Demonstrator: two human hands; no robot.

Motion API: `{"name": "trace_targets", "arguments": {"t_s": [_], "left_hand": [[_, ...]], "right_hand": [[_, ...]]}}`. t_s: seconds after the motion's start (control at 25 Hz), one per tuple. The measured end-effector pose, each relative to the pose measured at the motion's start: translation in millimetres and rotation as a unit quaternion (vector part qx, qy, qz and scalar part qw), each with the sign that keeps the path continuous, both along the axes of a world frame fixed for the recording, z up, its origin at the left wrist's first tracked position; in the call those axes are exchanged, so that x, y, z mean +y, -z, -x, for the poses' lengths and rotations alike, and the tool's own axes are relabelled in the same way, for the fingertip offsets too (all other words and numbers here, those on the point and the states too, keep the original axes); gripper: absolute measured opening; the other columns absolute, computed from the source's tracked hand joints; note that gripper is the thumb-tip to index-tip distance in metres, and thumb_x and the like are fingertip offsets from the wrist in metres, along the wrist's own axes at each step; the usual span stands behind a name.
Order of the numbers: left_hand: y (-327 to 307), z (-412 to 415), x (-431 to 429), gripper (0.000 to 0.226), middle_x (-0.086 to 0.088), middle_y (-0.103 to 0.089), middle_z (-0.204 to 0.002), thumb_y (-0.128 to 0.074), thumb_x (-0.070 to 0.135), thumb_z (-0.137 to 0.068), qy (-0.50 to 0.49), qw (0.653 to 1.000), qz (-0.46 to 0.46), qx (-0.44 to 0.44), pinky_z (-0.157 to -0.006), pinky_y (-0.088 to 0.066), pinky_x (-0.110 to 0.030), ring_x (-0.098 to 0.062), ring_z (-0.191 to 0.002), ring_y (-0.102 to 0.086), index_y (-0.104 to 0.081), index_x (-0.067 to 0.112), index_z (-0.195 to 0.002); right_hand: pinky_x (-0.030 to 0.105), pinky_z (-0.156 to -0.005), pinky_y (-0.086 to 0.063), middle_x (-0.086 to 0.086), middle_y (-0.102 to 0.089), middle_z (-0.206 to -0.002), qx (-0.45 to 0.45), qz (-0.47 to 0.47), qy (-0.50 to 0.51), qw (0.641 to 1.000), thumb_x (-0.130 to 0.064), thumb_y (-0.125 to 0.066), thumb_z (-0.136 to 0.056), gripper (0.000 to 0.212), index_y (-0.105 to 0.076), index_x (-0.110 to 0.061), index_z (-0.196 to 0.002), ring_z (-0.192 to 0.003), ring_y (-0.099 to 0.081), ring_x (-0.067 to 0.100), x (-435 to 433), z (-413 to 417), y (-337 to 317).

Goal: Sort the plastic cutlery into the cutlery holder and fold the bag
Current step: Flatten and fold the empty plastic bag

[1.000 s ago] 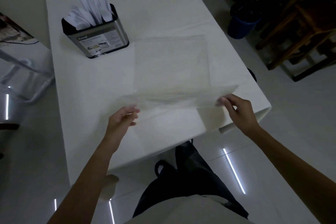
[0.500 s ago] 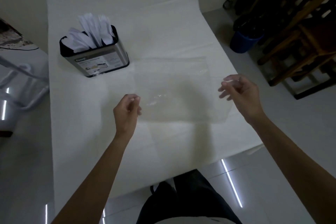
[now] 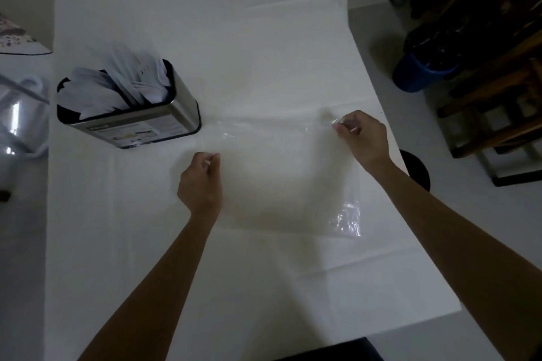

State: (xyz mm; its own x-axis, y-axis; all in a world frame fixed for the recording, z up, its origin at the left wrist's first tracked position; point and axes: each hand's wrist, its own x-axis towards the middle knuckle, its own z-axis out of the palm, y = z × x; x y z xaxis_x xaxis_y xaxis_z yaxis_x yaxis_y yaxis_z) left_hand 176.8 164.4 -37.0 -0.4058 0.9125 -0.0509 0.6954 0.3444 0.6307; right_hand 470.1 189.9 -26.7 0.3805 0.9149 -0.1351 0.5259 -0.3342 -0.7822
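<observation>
A clear plastic bag [image 3: 281, 179] lies folded over on the white table [image 3: 234, 23], its near right corner glinting. My left hand [image 3: 202, 182] pinches the bag's left corner with curled fingers. My right hand [image 3: 363, 138] pinches the far right corner against the table. The metal cutlery holder [image 3: 132, 123] stands at the left, filled with several white plastic pieces [image 3: 117, 85], just left of the bag's far edge.
A blue bin with a black liner [image 3: 422, 67] and dark wooden chairs [image 3: 498, 91] stand on the floor to the right. A round black stool top [image 3: 416, 170] shows by the table's right edge. A clear plastic object [image 3: 20, 114] sits at the far left.
Both hands have carried the bag's near edge away from me over the rest of the bag and brought it down toward the far edge. The camera moved closer over the table.
</observation>
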Motion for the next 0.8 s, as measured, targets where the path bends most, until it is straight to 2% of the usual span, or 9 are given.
{"name": "trace_targets", "arguments": {"t_s": [0.08, 0.16, 0.24, 0.36, 0.48, 0.56, 0.64, 0.72, 0.8], "left_hand": [[6, -1, 4, 0.025, -0.007, -0.07, -0.095, -0.049, 0.038, -0.095, -0.008, 1.0, 0.023, 0.014, -0.067, -0.036, -0.027, -0.026, -0.084, -0.063, -0.063, 0.017, -0.098], [7, -4, 5, 0.024, -0.007, -0.07, -0.097, -0.049, 0.037, -0.095, -0.007, 0.999, 0.034, 0.032, -0.067, -0.035, -0.027, -0.027, -0.086, -0.063, -0.063, 0.017, -0.098], [7, -6, 5, 0.023, -0.006, -0.07, -0.098, -0.05, 0.036, -0.094, -0.01, 0.998, 0.038, 0.039, -0.068, -0.034, -0.027, -0.029, -0.088, -0.063, -0.063, 0.017, -0.099], [6, -7, 5, 0.022, -0.005, -0.069, -0.097, -0.049, 0.036, -0.094, -0.017, 0.998, 0.049, 0.042, -0.069, -0.034, -0.028, -0.03, -0.088, -0.062, -0.062, 0.019, -0.099], [5, -8, 5, 0.022, -0.004, -0.069, -0.098, -0.049, 0.037, -0.094, -0.026, 0.997, 0.056, 0.038, -0.07, -0.034, -0.028, -0.029, -0.089, -0.062, -0.062, 0.02, -0.098], [4, -7, 4, 0.021, -0.003, -0.069, -0.096, -0.05, 0.037, -0.093, -0.03, 0.997, 0.055, 0.033, -0.07, -0.034, -0.027, -0.027, -0.089, -0.062, -0.062, 0.02, -0.097], [1, -7, 3, 0.021, -0.002, -0.067, -0.099, -0.052, 0.036, -0.09, -0.041, 0.998, 0.055, 0.004, -0.072, -0.035, -0.027, -0.024, -0.089, -0.06, -0.06, 0.021, -0.101], [0, -5, 1, 0.029, 0.0, -0.062, -0.106, -0.058, 0.035, -0.086, -0.04, 0.998, 0.048, -0.031, -0.074, -0.037, -0.028, -0.018, -0.088, -0.055, -0.056, 0.02, -0.111], [2, 1, -7, 0.042, -0.004, -0.057, -0.112, -0.065, 0.033, -0.082, -0.017, 1.0, 0.011, -0.02, -0.079, -0.042, -0.034, -0.021, -0.095, -0.054, -0.052, 0.016, -0.118]], "right_hand": [[0.036, -0.077, -0.048, -0.002, -0.063, -0.088, -0.106, 0.046, -0.028, 0.993, -0.031, -0.065, -0.082, 0.019, -0.062, -0.017, -0.095, -0.089, -0.061, 0.019, 6, -2, 9], [0.037, -0.079, -0.043, 0.006, -0.059, -0.104, -0.248, -0.002, -0.105, 0.963, -0.032, -0.063, -0.084, 0.028, -0.059, -0.013, -0.105, -0.1, -0.055, 0.026, 8, -4, 14], [0.039, -0.082, -0.04, 0.01, -0.057, -0.114, -0.336, -0.065, -0.207, 0.917, -0.039, -0.057, -0.089, 0.037, -0.057, -0.01, -0.113, -0.106, -0.053, 0.029, 11, 3, 14], [0.04, -0.085, -0.046, 0.012, -0.06, -0.12, -0.357, -0.071, -0.31, 0.878, -0.047, -0.043, -0.089, 0.052, -0.057, -0.006, -0.119, -0.109, -0.058, 0.03, 18, 33, 15], [0.039, -0.073, -0.049, 0.013, -0.063, -0.107, -0.389, -0.027, -0.336, 0.857, -0.046, -0.039, -0.087, 0.053, -0.06, -0.005, -0.111, -0.092, -0.063, 0.033, 21, 57, 16], [0.041, -0.074, -0.045, 0.015, -0.06, -0.105, -0.382, 0.005, -0.328, 0.864, -0.043, -0.043, -0.088, 0.047, -0.061, -0.006, -0.109, -0.093, -0.059, 0.034, 25, 61, 13], [0.042, -0.083, -0.04, 0.013, -0.056, -0.111, -0.355, 0.036, -0.325, 0.876, -0.041, -0.052, -0.09, 0.041, -0.058, -0.008, -0.113, -0.104, -0.054, 0.033, 30, 61, 10], [0.04, -0.087, -0.035, 0.009, -0.054, -0.114, -0.347, 0.058, -0.329, 0.877, -0.042, -0.054, -0.09, 0.039, -0.056, -0.011, -0.113, -0.11, -0.05, 0.029, 34, 62, 8], [0.038, -0.085, -0.037, 0.008, -0.055, -0.112, -0.31, 0.07, -0.336, 0.887, -0.04, -0.053, -0.09, 0.035, -0.055, -0.011, -0.109, -0.107, -0.051, 0.028, 36, 64, 2]]}}
